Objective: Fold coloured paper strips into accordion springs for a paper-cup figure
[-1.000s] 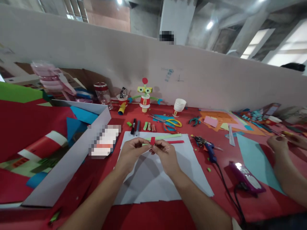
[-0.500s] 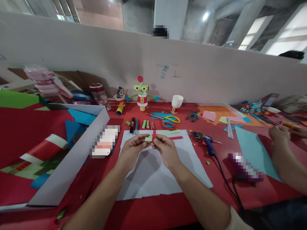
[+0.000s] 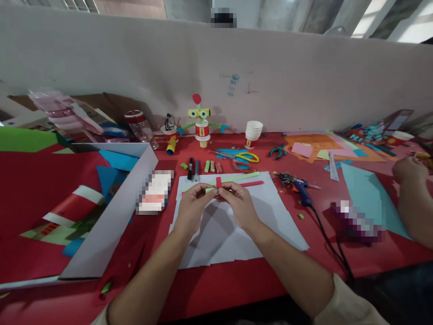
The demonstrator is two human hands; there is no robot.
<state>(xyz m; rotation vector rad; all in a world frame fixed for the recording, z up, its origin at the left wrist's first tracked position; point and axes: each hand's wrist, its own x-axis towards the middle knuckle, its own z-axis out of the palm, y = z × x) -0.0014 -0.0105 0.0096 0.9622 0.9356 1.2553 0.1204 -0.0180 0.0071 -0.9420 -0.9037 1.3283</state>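
You have a red strip point(image 3: 218, 182) and a pale green strip point(image 3: 210, 191) meeting just above the far half of the white paper point(image 3: 243, 243), the red end standing up. Your left hand point(image 3: 194, 208) pinches the green strip between thumb and bent fingers; your right hand point(image 3: 241, 203) pinches at the foot of the red end, thumb tips nearly touching. A long green strip point(image 3: 253, 175) and a long red strip point(image 3: 255, 183) lie over the paper's far right part; your hands hide whether they join what you hold.

Between your forearms, bare paper runs to its near edge, then a band of red table point(image 3: 199, 289) follows. Left of the paper, the box wall point(image 3: 115, 216) bounds your elbow room; just right of it lies one glue gun point(image 3: 302, 192).

Half a second ago more green showed between your hands; they have since closed up, and your thumbs cover most of it.

Beyond the paper's far edge are two markers point(image 3: 190, 169), three pleated pieces point(image 3: 212, 166), two pairs of scissors point(image 3: 248, 157) and one cup figure point(image 3: 202, 131).
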